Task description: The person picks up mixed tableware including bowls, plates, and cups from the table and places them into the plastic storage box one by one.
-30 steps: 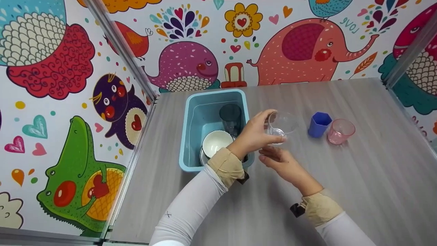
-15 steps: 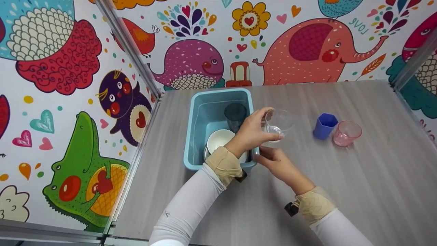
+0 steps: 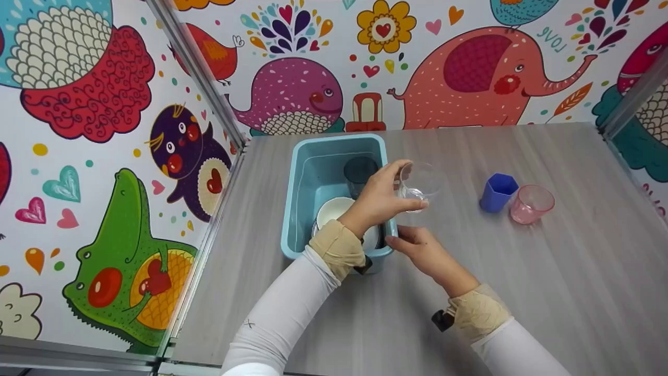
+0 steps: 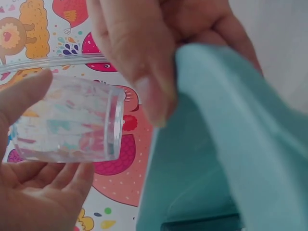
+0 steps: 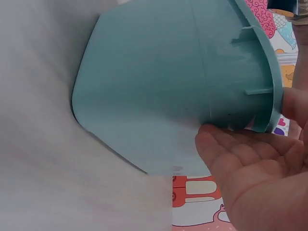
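My left hand (image 3: 402, 190) holds a clear plastic cup (image 3: 422, 183) tilted on its side, just above the right rim of a light blue bin (image 3: 300, 198). The left wrist view shows the clear cup (image 4: 67, 122) between thumb and fingers, its mouth facing the bin (image 4: 231, 144). My right hand (image 3: 396, 241) grips the bin's near right corner. In the right wrist view its fingers (image 5: 231, 149) lie against the outer wall of the bin (image 5: 168, 86) under the rim, with the thumb on the other side. A dark cup (image 3: 359, 172) and a white bowl (image 3: 334, 211) are inside the bin.
A blue hexagonal cup (image 3: 497, 192) and a pink translucent cup (image 3: 529, 203) stand side by side on the grey table (image 3: 522, 271) to the right. Cartoon-patterned walls enclose the table at the back and both sides.
My left hand has carried the clear cup a little left, up to the bin's rim. My right hand has slid left from under the cup to the bin's near right corner.
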{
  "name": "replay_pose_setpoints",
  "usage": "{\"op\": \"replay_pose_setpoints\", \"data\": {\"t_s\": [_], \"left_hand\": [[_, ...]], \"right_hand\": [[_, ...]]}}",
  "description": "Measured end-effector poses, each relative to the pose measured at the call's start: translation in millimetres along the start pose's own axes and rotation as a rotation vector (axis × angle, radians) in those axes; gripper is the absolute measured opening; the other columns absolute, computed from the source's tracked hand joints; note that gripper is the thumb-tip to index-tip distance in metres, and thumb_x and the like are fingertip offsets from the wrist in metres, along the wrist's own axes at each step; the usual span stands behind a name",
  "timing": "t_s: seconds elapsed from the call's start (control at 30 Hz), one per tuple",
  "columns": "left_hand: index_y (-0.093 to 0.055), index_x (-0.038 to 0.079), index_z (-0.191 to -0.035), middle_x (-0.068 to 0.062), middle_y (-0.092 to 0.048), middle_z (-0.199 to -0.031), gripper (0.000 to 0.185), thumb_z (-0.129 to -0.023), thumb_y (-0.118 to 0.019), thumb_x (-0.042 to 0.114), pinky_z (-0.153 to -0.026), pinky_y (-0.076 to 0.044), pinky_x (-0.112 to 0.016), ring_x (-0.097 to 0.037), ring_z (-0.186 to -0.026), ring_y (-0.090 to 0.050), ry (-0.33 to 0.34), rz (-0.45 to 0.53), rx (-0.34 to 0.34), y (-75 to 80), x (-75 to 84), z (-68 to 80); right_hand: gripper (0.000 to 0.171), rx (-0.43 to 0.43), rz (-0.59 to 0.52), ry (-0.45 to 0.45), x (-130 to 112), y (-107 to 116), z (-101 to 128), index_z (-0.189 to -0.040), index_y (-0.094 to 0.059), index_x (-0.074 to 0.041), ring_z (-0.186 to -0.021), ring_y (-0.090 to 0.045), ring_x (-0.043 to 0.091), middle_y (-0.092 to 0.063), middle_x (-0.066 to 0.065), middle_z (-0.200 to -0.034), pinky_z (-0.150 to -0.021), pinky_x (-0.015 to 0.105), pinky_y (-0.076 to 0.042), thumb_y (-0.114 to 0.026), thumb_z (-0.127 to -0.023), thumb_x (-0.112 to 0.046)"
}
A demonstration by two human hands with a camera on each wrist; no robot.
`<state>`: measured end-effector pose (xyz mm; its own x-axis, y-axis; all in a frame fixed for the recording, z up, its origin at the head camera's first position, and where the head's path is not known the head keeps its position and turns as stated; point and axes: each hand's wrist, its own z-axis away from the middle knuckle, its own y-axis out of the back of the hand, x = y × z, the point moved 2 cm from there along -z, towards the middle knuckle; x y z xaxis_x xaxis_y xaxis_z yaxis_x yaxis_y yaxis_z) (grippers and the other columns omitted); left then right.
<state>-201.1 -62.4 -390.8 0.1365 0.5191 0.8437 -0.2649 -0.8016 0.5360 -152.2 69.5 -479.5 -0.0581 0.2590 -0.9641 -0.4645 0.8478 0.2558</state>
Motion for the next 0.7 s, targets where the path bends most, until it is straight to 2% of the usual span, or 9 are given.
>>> {"op": "replay_pose_setpoints", "data": {"t_s": [0.2, 0.4, 0.47, 0.57, 0.7], "left_hand": [[-0.044, 0.023, -0.149, -0.001, -0.055, -0.146, 0.082, -0.079, -0.087, 0.031, -0.107, -0.05, -0.04, -0.02, -0.129, -0.056, -0.002, 0.023, 0.011, 1.4, -0.3, -3.9], [-0.044, 0.023, -0.15, -0.002, -0.054, -0.147, 0.083, -0.079, -0.088, 0.032, -0.107, -0.05, -0.039, -0.02, -0.13, -0.055, 0.008, 0.03, 0.028, 5.8, -1.9, -7.0], [-0.043, 0.024, -0.15, -0.002, -0.053, -0.148, 0.084, -0.079, -0.087, 0.034, -0.107, -0.051, -0.038, -0.021, -0.131, -0.055, 0.02, 0.027, 0.033, 9.5, -3.4, -8.1], [-0.042, 0.022, -0.152, -0.003, -0.05, -0.15, 0.085, -0.08, -0.087, 0.034, -0.106, -0.051, -0.038, -0.023, -0.133, -0.055, 0.04, 0.032, 0.047, 18.5, -7.5, -10.3], [-0.042, 0.021, -0.151, -0.005, -0.049, -0.15, 0.084, -0.081, -0.087, 0.033, -0.107, -0.051, -0.04, -0.026, -0.133, -0.054, 0.06, 0.029, 0.097, 34.7, -15.8, -15.0]], "right_hand": [[0.033, 0.011, 0.011, -0.022, 1, 1, 2, -0.124, -0.07, -0.005, -0.101, -0.062, 0.012, -0.073, 0.003, -0.11, -0.096, 0.036, -0.05, -0.058, -0.103, -0.029], [0.033, 0.001, 0.007, -0.033, 0, 4, 3, -0.114, -0.072, -0.003, -0.085, -0.055, 0.015, -0.065, 0.001, -0.088, -0.08, 0.032, -0.046, -0.057, -0.104, -0.03], [0.031, 0.003, -0.004, -0.044, 1, 4, 3, -0.113, -0.073, -0.004, -0.085, -0.054, 0.015, -0.063, -0.001, -0.086, -0.08, 0.032, -0.045, -0.058, -0.103, -0.029], [0.031, -0.004, -0.028, -0.055, 1, 3, 4, -0.116, -0.073, -0.005, -0.091, -0.057, 0.013, -0.065, -0.004, -0.091, -0.088, 0.032, -0.048, -0.058, -0.103, -0.03], [0.033, -0.019, -0.057, -0.057, 0, 0, 1, -0.117, -0.072, -0.004, -0.096, -0.058, 0.012, -0.067, -0.004, -0.096, -0.094, 0.033, -0.048, -0.057, -0.104, -0.03]]}}
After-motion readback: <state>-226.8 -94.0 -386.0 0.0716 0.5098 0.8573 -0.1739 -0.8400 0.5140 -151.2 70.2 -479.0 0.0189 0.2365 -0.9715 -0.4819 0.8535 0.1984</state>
